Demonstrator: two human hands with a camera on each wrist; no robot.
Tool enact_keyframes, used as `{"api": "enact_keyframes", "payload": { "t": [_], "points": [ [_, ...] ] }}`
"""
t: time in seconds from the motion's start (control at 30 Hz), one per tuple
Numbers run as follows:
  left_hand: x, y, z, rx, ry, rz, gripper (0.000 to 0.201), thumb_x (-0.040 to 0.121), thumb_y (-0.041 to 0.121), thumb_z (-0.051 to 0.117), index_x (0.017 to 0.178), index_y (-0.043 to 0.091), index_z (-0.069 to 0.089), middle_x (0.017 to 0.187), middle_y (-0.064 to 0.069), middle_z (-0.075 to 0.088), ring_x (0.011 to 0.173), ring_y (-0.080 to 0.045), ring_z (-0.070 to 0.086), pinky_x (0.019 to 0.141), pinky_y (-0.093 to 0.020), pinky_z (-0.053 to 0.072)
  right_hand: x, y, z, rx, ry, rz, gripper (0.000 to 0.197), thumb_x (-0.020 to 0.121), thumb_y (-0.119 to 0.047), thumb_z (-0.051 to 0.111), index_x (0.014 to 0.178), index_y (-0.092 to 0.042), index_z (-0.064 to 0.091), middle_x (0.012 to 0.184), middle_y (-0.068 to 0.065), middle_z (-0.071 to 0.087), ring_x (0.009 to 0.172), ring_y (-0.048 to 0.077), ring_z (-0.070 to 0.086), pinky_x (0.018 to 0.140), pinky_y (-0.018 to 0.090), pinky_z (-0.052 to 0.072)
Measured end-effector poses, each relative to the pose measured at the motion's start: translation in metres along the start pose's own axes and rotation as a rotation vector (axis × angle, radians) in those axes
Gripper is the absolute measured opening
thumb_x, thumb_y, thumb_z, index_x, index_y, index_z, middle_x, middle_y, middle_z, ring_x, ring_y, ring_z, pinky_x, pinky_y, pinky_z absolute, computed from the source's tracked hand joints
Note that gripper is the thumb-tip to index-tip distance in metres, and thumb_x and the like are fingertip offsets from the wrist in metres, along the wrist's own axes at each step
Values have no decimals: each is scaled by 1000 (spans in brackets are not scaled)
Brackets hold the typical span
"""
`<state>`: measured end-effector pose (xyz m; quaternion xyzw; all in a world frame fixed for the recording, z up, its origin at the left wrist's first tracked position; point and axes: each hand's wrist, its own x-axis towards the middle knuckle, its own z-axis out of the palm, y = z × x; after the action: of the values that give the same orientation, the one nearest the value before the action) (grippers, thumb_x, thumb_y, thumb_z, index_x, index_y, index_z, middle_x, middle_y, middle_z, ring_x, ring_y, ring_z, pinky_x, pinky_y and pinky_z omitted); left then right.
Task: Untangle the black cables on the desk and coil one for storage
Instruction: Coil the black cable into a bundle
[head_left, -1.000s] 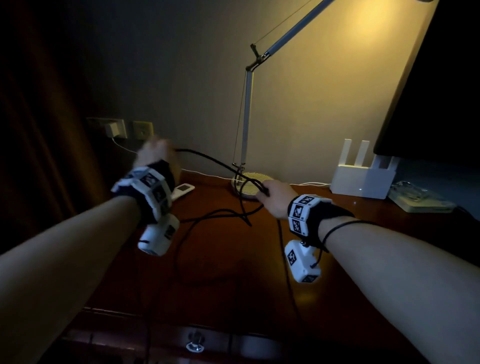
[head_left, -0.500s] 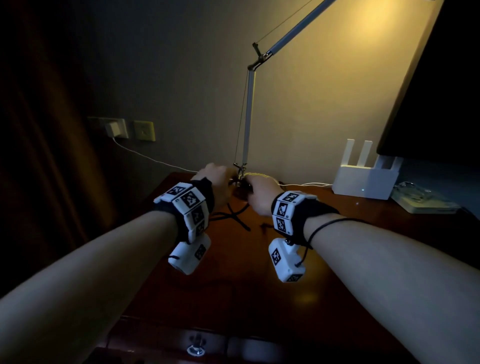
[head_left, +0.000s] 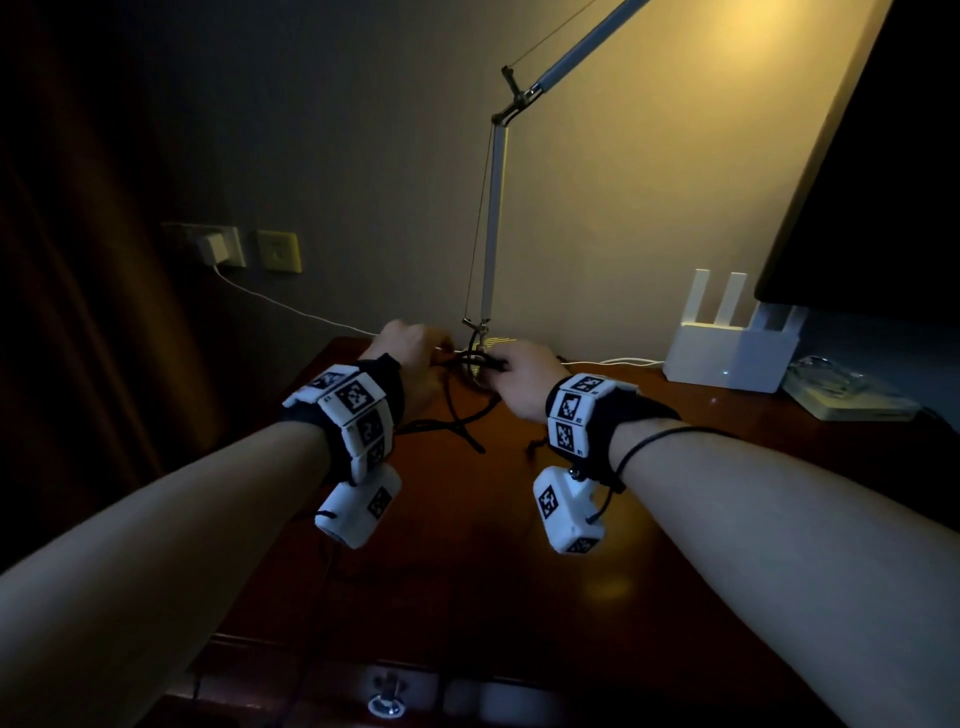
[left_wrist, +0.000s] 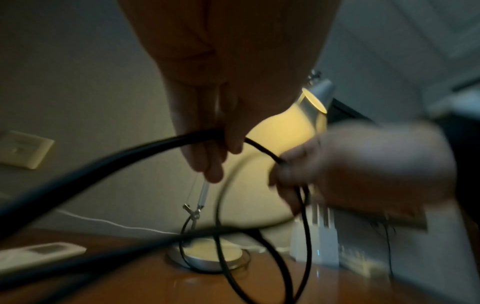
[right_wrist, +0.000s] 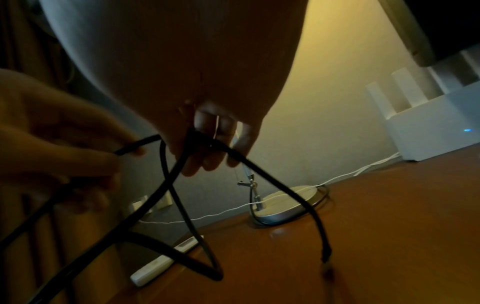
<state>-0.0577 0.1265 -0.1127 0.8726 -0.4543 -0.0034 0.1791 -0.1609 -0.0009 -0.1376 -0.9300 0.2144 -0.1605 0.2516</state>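
Head cam looks down from above w/ both forearms fwd. Wrist cams sit close under each palm, both facing the lamp base (left_wrist: 207, 257).

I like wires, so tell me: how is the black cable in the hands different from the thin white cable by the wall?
The black cable is thicker; the thin white cable is slimmer. The black cable is lifted off the wooden desk and looped, gripped by the left hand and the right hand; the white cable is untouched and runs along the wall from the white charger plug. Both are long and bendy.
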Motion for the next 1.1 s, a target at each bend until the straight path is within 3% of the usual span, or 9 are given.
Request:
{"api": "enact_keyframes", "payload": {
  "t": [0.2, 0.3, 0.43, 0.6, 0.67, 0.77, 0.9, 1.0, 1.1],
  "points": [
    [-9, -34, -31, -380, 219, -308, 13, 90, 8, 63, 102, 9, 69, 91, -16, 69, 64, -21, 72, 57, -30, 59, 7, 42, -8, -52, 7, 278, 24, 94, -26, 58, 92, -4, 67, 83, 9, 67, 64, 21, 53, 52, 25, 37],
    [-18, -34, -40, -595, 291, -374, 7, 89, 5, 63, 94, 0, 66, 71, -16, 68, 48, -15, 68, 42, -21, 52, 10, 44, -4, -116, 25, 345, 25, 93, -31, 61, 90, -6, 63, 77, 8, 56, 70, 23, 51, 58, 27, 37],
    [-19, -30, -49, -684, 365, -402, 7, 91, 8, 61, 93, 3, 66, 69, -3, 62, 38, -2, 59, 31, -10, 38, 19, 40, -2, -173, 72, 361, 23, 92, -19, 64, 107, -3, 68, 100, 12, 69, 90, 27, 64, 67, 28, 47],
    [-19, -11, -47, -886, 270, -354, 11, 93, 2, 56, 99, -2, 64, 78, -12, 66, 49, -11, 67, 44, -19, 53, 23, 40, -2, -159, 116, 418, 37, 89, -15, 68, 123, -6, 60, 119, 15, 65, 104, 28, 64, 79, 30, 51],
    [-16, -7, -46, -936, 271, -335, 9, 94, 2, 53, 91, 5, 61, 77, -9, 63, 44, -5, 64, 40, -15, 49, 20, 43, -1, -87, 133, 399, 43, 88, -16, 68, 131, -15, 58, 126, 14, 62, 105, 28, 63, 78, 29, 50],
    [-15, -5, -48, -911, 311, -325, 11, 96, 6, 51, 90, 12, 57, 77, -5, 60, 39, 2, 59, 35, -11, 43, 15, 47, 1, -87, 146, 322, 30, 91, -32, 64, 119, -22, 68, 119, 4, 67, 98, 24, 63, 75, 27, 52],
    [-8, -10, -38, -856, 260, -405, 10, 95, 3, 52, 103, 2, 59, 76, -12, 66, 54, -12, 69, 47, -22, 54, 13, 35, -6, -39, 225, 214, 39, 90, -49, 58, 113, -20, 71, 130, 8, 60, 125, 30, 48, 104, 39, 42],
    [-2, -13, -25, -776, 131, -430, 14, 92, 9, 58, 102, 1, 63, 70, -10, 73, 71, -24, 73, 71, -40, 60, 12, 18, -23, 107, 252, 181, 42, 98, -40, 51, 115, -5, 67, 114, 14, 66, 104, 29, 61, 83, 30, 47],
    [-2, -8, -19, -652, 98, -392, 14, 91, 21, 63, 100, 11, 65, 78, -1, 74, 75, -14, 70, 74, -33, 59, 14, 12, -32, 234, 207, 165, 34, 100, -28, 47, 96, -3, 69, 94, 18, 68, 78, 27, 59, 70, 34, 51]
  ]
}}
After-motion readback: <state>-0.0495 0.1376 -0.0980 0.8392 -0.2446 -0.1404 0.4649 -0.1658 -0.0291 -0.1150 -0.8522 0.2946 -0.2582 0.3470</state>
